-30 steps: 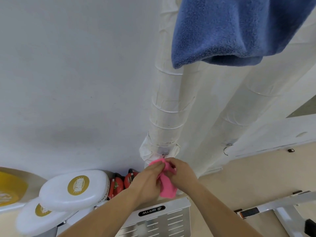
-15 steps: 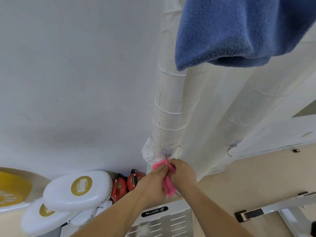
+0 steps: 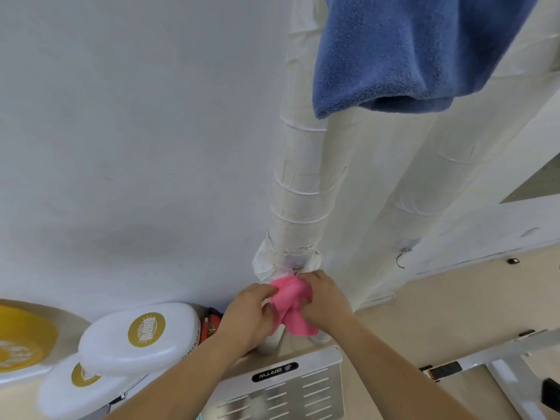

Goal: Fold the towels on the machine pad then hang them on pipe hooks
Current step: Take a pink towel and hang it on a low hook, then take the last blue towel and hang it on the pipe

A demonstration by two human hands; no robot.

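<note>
A small pink towel is bunched between both my hands, low against the white wrapped pipe. My left hand pinches its left side and my right hand grips its top right, just under a small hook at the pipe's base. A blue towel hangs from above at the top right, in front of a second wrapped pipe. That second pipe carries a bare metal hook.
White round pads with gold logos stand at the lower left beside red items. A silver machine plate lies below my hands. A metal frame crosses the beige floor at the right.
The view has shifted a little. My hands have spread the pink towel slightly wider while holding it at the same spot under the pipe's hook.
</note>
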